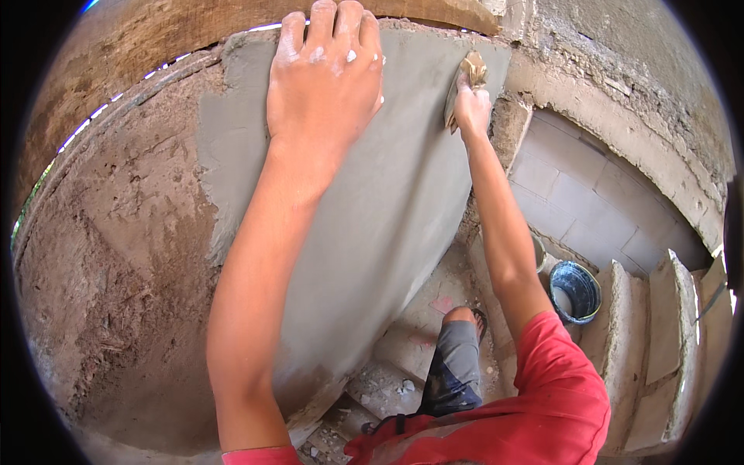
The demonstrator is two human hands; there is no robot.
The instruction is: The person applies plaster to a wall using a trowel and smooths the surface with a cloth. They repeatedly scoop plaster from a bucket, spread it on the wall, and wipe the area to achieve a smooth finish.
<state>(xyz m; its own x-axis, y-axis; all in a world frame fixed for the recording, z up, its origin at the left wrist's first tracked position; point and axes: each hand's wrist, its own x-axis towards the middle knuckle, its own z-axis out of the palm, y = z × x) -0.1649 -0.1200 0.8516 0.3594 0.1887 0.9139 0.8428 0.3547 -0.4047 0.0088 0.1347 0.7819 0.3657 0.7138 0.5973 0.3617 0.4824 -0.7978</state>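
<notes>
My left hand [325, 81] is hooked over the top edge of a wall coated in smooth grey plaster [387, 170]. Its back faces me, flecked with white, and the fingertips are hidden behind the edge. Farther right, my right hand [471, 108] is closed around a crumpled tan pad [474, 68], which looks like folded paper or sacking. That pad lies against the plaster near the wall's right end. Wet plaster ends at a ragged border on the left, beside rough brown wall [132, 232].
A wooden beam [170, 39] runs above the wall. Concrete steps [666, 333] rise at the right, with a dark bucket [575, 291] beside them. Rubble [395, 387] lies by my feet. Pale block masonry [589, 178] stands beyond my right arm.
</notes>
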